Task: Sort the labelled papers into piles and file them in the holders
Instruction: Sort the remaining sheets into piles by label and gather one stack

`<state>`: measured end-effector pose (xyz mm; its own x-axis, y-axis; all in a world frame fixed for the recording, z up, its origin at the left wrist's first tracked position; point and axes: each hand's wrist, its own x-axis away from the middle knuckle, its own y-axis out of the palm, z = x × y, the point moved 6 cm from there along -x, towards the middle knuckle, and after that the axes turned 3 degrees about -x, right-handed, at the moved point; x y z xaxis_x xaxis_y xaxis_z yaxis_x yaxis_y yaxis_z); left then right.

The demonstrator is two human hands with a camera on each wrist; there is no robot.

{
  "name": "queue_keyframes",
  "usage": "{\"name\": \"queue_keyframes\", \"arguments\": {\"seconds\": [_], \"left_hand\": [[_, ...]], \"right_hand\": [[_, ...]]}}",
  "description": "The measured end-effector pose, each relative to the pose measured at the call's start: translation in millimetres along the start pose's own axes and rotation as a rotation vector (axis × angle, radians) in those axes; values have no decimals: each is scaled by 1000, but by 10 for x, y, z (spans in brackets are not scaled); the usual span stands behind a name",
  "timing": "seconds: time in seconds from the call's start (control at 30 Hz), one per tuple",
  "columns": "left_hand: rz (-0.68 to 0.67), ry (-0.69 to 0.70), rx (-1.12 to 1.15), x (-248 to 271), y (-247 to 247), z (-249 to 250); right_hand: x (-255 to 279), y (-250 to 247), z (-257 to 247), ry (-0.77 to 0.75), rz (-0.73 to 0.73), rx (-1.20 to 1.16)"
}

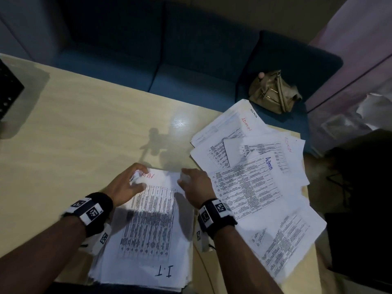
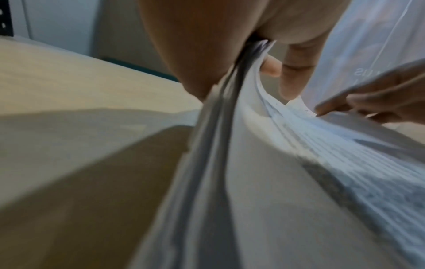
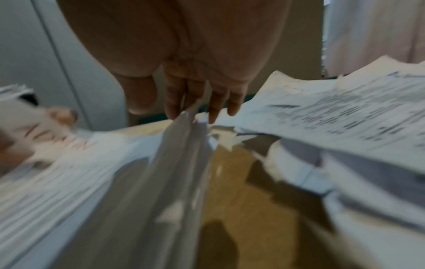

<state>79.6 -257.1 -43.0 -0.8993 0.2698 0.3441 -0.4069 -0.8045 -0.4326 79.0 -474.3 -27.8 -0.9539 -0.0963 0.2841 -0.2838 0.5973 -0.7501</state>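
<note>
A thick stack of printed papers (image 1: 148, 225) lies at the table's near edge. Its top sheet (image 1: 163, 179) carries a red "ADMIN" label at the far end, and a lower sheet shows "I.T" at the near end. My left hand (image 1: 133, 181) grips the stack's far left corner, thumb (image 2: 184, 54) on one side and fingers (image 2: 292, 80) curled over the bent sheets. My right hand (image 1: 189, 180) touches the far right corner with straight fingers (image 3: 174, 102), the thumb held apart. A loose spread of "Admin" sheets (image 1: 250, 170) lies to the right.
The pale wooden table (image 1: 84, 124) runs left and far. A black mesh holder (image 1: 8, 90) stands at the far left edge. A blue sofa (image 1: 169, 60) beyond the table holds a tan bag (image 1: 273, 92). Something dark (image 1: 360, 187) sits on the right.
</note>
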Motion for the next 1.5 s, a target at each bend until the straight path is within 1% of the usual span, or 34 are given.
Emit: {"name": "queue_keyframes", "arguments": {"seconds": [0.03, 0.07, 0.1, 0.13, 0.17, 0.2, 0.23, 0.27, 0.3, 0.33, 0.4, 0.47, 0.57, 0.63, 0.73, 0.77, 0.8, 0.83, 0.87, 0.9, 0.93, 0.97, 1.0, 1.03, 1.1, 1.2, 1.23, 1.27, 1.37, 1.43, 1.5], "left_hand": [[15, -8, 31, 14, -4, -26], [27, -14, 71, 25, -3, -48], [34, -37, 106, 45, 0, -68], [34, -73, 136, 69, 16, -82], [20, -114, 148, 92, 48, -100], [-3, -143, 145, 113, 92, -115], [-30, -164, 123, 129, 138, -130], [-60, -178, 96, 143, 184, -140], [-76, -192, 60, 154, 215, -148], [-74, -200, 26, 159, 222, -149], [-42, -196, -25, 145, 188, -102], [8, -185, -26, 104, 121, -22], [58, -192, 9, 6, 49, 45], [70, -194, 93, -33, 40, 95], [57, -177, 122, -49, 102, 203], [48, -162, 82, -50, 134, 247], [41, -153, 28, -50, 160, 284], [40, -152, -27, -59, 187, 299], [43, -150, -78, -66, 206, 299], [44, -146, -123, -78, 231, 280], [44, -143, -156, -87, 258, 247], [42, -149, -172, -100, 288, 186], [42, -161, -173, -108, 320, 124], [45, -184, -166, -116, 342, 59], [55, -217, -148, -134, 353, -35], [54, -225, -145, -147, 355, -66], [51, -223, -150, -151, 353, -64], [47, -218, -150, -151, 353, -56], [32, -210, -142, -157, 352, -60], [19, -209, -124, -155, 362, -72], [18, -221, -103, -152, 375, -85]], "right_hand": [[49, -146, 88, 5, 86, -102], [119, -330, 204, 5, 203, -164], [191, -491, 386, 32, 322, -173], [274, -645, 598, 90, 421, -140], [360, -751, 843, 199, 475, -73], [454, -811, 1101, 338, 474, 18], [559, -815, 1338, 476, 413, 110], [666, -771, 1534, 584, 320, 175], [775, -688, 1686, 645, 227, 205], [864, -594, 1780, 653, 158, 215], [1002, -426, 1825, 569, 81, 257], [1101, -322, 1785, 486, 24, 302], [1199, -282, 1708, 352, -6, 331], [1231, -292, 1649, 262, -19, 321], [1254, -301, 1644, 205, -93, 216], [1256, -353, 1624, 201, -66, 161], [1252, -447, 1622, 212, 22, 117], [1253, -572, 1657, 265, 154, 118], [1272, -709, 1718, 366, 285, 129], [1307, -812, 1789, 510, 374, 117], [1343, -853, 1866, 652, 412, 66], [1363, -852, 1910, 773, 405, 16], [1361, -823, 1946, 846, 381, -21], [1344, -806, 1958, 874, 367, -46], [1278, -788, 1963, 866, 382, -130], [1238, -791, 1897, 856, 424, -336], [1224, -808, 1875, 833, 436, -348], [1205, -843, 1838, 795, 449, -327], [1135, -1015, 1809, 674, 504, -148], [1099, -1122, 1858, 652, 541, -61], [1055, -1144, 1918, 683, 511, 26]]}}
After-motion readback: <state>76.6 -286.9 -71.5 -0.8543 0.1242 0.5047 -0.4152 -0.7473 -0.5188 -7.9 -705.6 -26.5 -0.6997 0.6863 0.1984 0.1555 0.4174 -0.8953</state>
